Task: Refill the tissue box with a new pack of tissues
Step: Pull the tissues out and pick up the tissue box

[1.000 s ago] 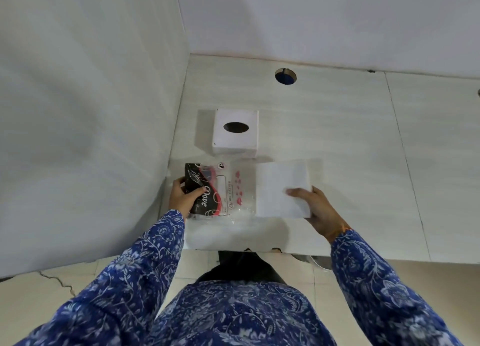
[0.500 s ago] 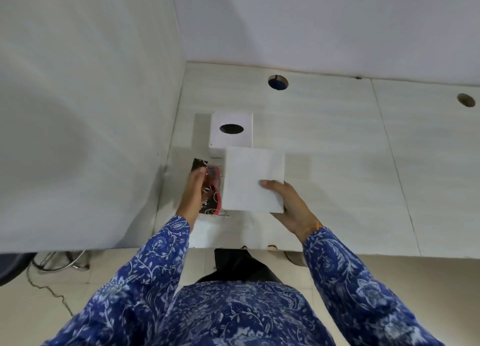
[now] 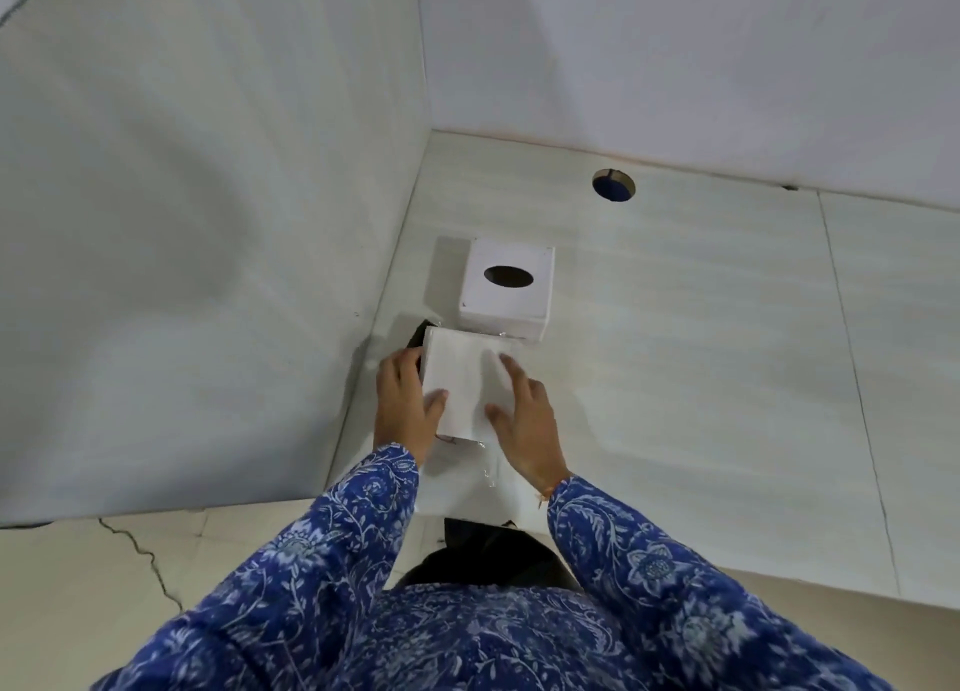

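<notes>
The left hand [image 3: 402,404] grips the left edge of the white stack of tissues [image 3: 462,378], with its thumb on top and its fingers curled round the side. The right hand [image 3: 522,420] lies flat and open on the right part of the stack, fingers spread. The stack sits on the pale desk [image 3: 675,352], near the left wall [image 3: 208,223]. A bit of dark wrapper [image 3: 418,338] peeks out at its far left corner, and some clear plastic shows along its edges. Just past the stack, touching or almost touching it, stands the white tissue box [image 3: 506,288]. Its oval hole on top is dark. Farther off to the right there is a round hole [image 3: 614,185] in the desk.
</notes>
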